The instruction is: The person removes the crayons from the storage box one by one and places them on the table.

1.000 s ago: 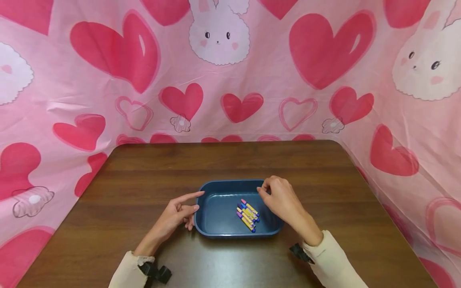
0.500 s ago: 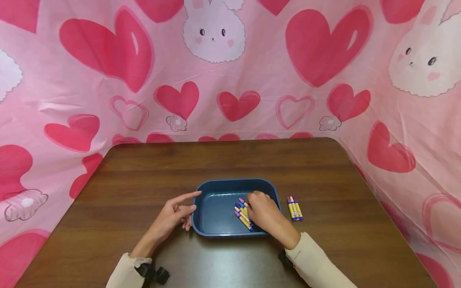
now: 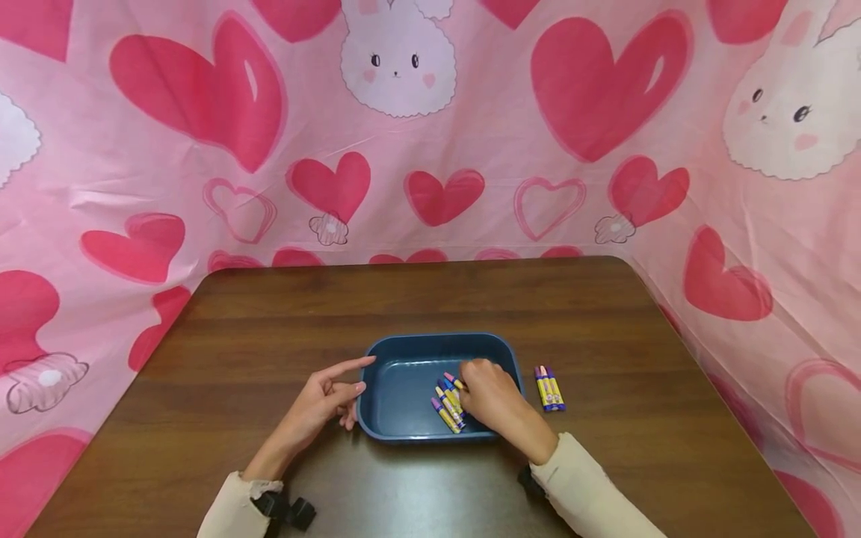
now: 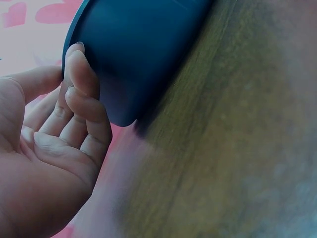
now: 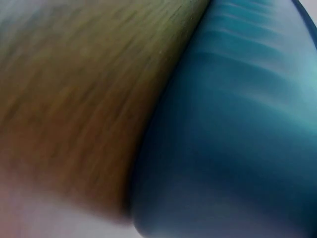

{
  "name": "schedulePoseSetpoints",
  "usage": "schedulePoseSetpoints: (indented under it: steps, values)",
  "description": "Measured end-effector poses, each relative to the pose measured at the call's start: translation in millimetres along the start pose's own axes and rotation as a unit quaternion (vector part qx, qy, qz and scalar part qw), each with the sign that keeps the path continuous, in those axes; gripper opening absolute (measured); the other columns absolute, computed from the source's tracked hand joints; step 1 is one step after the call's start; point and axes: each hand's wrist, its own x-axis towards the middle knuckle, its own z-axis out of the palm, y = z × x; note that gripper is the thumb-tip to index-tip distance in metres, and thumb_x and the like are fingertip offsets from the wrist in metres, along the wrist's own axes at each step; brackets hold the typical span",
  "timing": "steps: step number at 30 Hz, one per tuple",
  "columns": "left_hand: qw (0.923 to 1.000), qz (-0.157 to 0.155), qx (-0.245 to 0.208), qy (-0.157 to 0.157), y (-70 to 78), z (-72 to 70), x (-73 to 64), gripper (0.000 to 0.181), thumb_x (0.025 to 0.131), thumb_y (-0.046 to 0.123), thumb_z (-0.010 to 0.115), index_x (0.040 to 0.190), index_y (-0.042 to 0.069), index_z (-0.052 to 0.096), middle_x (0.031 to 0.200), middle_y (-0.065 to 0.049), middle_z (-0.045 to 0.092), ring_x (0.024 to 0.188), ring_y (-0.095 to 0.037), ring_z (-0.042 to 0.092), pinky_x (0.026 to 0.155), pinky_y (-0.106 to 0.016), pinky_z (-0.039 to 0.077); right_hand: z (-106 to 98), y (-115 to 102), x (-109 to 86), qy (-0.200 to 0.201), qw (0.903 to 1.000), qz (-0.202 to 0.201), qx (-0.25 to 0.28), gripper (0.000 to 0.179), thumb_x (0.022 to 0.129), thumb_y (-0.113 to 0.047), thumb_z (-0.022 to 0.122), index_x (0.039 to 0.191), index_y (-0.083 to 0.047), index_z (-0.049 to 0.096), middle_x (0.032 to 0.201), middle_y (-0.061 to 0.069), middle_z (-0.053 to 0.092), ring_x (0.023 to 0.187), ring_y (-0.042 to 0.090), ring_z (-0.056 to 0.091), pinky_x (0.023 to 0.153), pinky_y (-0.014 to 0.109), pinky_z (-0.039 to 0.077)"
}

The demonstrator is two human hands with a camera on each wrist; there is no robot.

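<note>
A dark blue tray (image 3: 397, 403) holds several crayons (image 3: 449, 403) in yellow wrappers. At its left end, my left hand (image 3: 316, 411) touches the rim with an extended index finger and the thumb. The left wrist view shows this hand (image 4: 59, 129) against the tray wall (image 4: 133, 54), its other fingers bent. My right hand (image 3: 494, 392) reaches into the tray's right half, fingers curled down at the crayons. A pink-tipped crayon (image 3: 454, 380) runs partly under it. The right fingertips are hidden, and the right wrist view shows only the blurred tray wall (image 5: 233, 134) and tabletop.
To the right of the tray, several crayons (image 3: 550, 388) lie side by side on the brown wooden table (image 3: 303, 314). A pink cloth (image 3: 498, 134) with hearts and rabbits hangs behind and around the table.
My right hand has moved from the tray's right rim in to the crayons, bringing the crayons on the table into view. Crayons inside have shifted left and spread apart. The left hand stays at the rim.
</note>
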Motion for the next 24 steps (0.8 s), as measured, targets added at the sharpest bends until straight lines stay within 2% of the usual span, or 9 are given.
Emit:
schedulePoseSetpoints:
  steps: [8,11,15,19,24]
  values:
    - [1.0000,-0.004,0.000,0.002,-1.4,0.5,-0.9,0.050,0.102,0.009,0.056,0.148,-0.002,0.041,0.063,-0.011,0.062,0.051,-0.021,0.060,0.050,-0.027,0.051,2.2,-0.1,0.5,-0.017,0.9998,0.007,0.008,0.006,0.083,-0.003,0.073,0.080,-0.004,0.067,0.063,0.000,0.046,0.057,0.016,0.046,0.050,0.027,0.040]
    - [1.0000,-0.001,-0.002,-0.001,-1.6,0.6,-0.6,0.050,0.102,0.010,0.056,0.148,-0.002,0.041,0.062,-0.011,0.062,0.051,-0.020,0.060,0.050,-0.027,0.050,2.4,0.4,-0.3,-0.003,1.0000,-0.004,0.006,0.015,0.081,-0.001,0.072,0.070,-0.006,0.062,0.061,-0.001,0.044,0.055,0.015,0.043,0.048,0.028,0.036]
    - [1.0000,-0.003,-0.005,-0.002,-1.9,0.7,-0.9,0.050,0.102,0.010,0.055,0.148,-0.002,0.041,0.062,-0.012,0.061,0.051,-0.019,0.059,0.050,-0.027,0.049,3.1,1.0,-1.0,0.025,0.9993,-0.027,0.006,0.032,0.077,0.002,0.069,0.058,-0.013,0.049,0.058,-0.003,0.040,0.053,0.013,0.039,0.046,0.028,0.032]
    - [1.0000,-0.005,-0.006,0.000,-1.7,0.6,-1.2,0.050,0.102,0.009,0.056,0.148,-0.002,0.041,0.062,-0.015,0.060,0.051,-0.020,0.059,0.050,-0.027,0.049,3.3,0.9,-1.0,0.038,0.9987,-0.033,0.008,0.033,0.075,0.004,0.069,0.057,-0.014,0.047,0.057,-0.003,0.041,0.052,0.013,0.039,0.046,0.027,0.032]
    - [1.0000,-0.009,-0.003,0.001,-0.3,1.0,-0.7,0.051,0.102,0.011,0.056,0.148,-0.001,0.041,0.063,-0.017,0.060,0.051,-0.020,0.059,0.050,-0.026,0.049,1.2,-0.1,-0.6,0.033,0.9991,-0.023,0.012,0.031,0.077,0.004,0.068,0.058,-0.012,0.049,0.058,-0.002,0.042,0.052,0.013,0.040,0.046,0.027,0.032]
